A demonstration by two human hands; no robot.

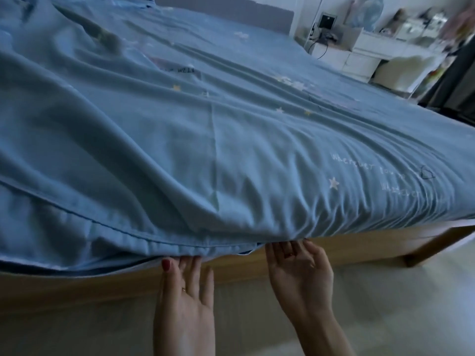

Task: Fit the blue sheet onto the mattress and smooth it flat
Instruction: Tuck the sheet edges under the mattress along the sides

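Blue sheet (pixel 231 140): one, printed with white and yellow stars and lines of white script, spread over the mattress and covering the whole visible top; wrinkled, with long folds running across the left half and short puckers gathered along the near edge. Its hemmed border hung over the near side of the mattress, directly above both sets of fingertips. Wooden bed frame (pixel 334 242): light-coloured, its side rail running beneath the sheet's edge, one leg visible at the right. Left hand (pixel 187 301): palm up, fingers straight and close together, their tips reaching under the hem where the sheet overhung the rail; thumb, with a red-painted nail, resting against the hem's lower edge; a ring on one finger. Right hand (pixel 299 268): palm up, fingers slightly spread and gently bent, their tips meeting the underside of the sheet's edge just right of the left hand; whether they pinched cloth could not be told, the tips being hidden by the hem. Grey headboard (pixel 223 9): at the far end of the bed. White dresser (pixel 359 50): blurred, beyond the far right corner of the bed, with indistinct items on top. Floor (pixel 385 304): pale, below the frame.
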